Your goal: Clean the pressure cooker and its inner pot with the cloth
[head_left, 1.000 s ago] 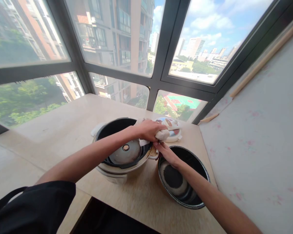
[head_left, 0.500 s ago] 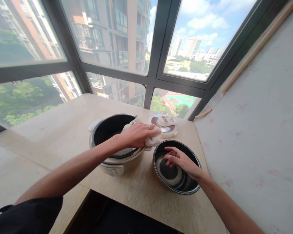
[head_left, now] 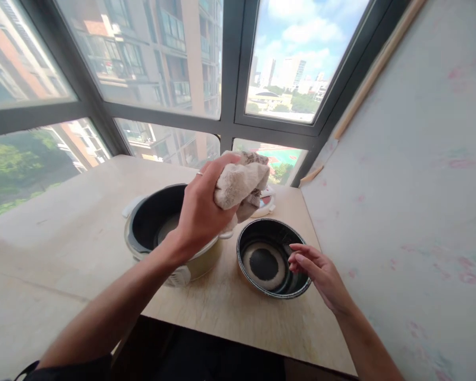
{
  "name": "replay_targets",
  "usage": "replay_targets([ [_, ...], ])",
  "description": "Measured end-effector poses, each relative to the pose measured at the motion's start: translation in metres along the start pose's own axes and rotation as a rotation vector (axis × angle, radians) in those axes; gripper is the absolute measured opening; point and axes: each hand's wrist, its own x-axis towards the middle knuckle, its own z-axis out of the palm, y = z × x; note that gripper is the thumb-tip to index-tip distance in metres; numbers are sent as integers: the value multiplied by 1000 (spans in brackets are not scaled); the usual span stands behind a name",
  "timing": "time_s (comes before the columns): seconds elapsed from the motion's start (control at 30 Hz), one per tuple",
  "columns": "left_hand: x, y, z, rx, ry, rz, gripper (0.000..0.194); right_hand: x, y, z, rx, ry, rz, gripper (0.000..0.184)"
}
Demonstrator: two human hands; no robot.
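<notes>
A crumpled, stained whitish cloth (head_left: 240, 185) is gripped in my left hand (head_left: 204, 206), raised above the right side of the cooker. Below that hand stands the white cooker body (head_left: 206, 259) with a dark, open interior, partly covered by my forearm. To its right sits a round black inner pot (head_left: 262, 264) with a worn ring on its bottom. Over this pot's right rim hovers my right hand (head_left: 319, 272), fingers loosely bent and apart, with nothing in them. Behind the cloth, the cooker lid (head_left: 266, 206) lies mostly hidden.
Everything stands on a pale wooden surface (head_left: 238, 317) whose front edge drops off near me. Dark-framed windows (head_left: 230, 127) close in the back and left. A papered wall (head_left: 400, 185) with peeling trim bounds the right side.
My left hand has lifted the cloth up from the cooker's rim and nearer to me. My right hand has shifted from over the pot's middle toward its right rim. The view has turned slightly right.
</notes>
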Motion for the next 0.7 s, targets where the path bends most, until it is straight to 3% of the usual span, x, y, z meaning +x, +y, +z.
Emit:
replay_targets([
  [0.13,-39,29,30,-108,-73,-25,55,-12,21,-30,-81,378,-98,48],
  [0.23,-72,23,64,-112,-303,-92,60,-16,42,-49,-147,546,-79,53],
  [0.37,-95,0,100,28,-748,-103,64,-23,64,-52,-123,476,20,58],
  [0.43,-97,-6,111,96,-901,-83,65,-26,69,-43,-88,416,47,58],
  [0.57,-92,-6,134,122,-1068,-83,44,-27,73,-19,-35,247,2,55],
  [0.7,-89,-3,170,77,-1200,-124,30,-23,86,-5,-31,322,-3,57],
])
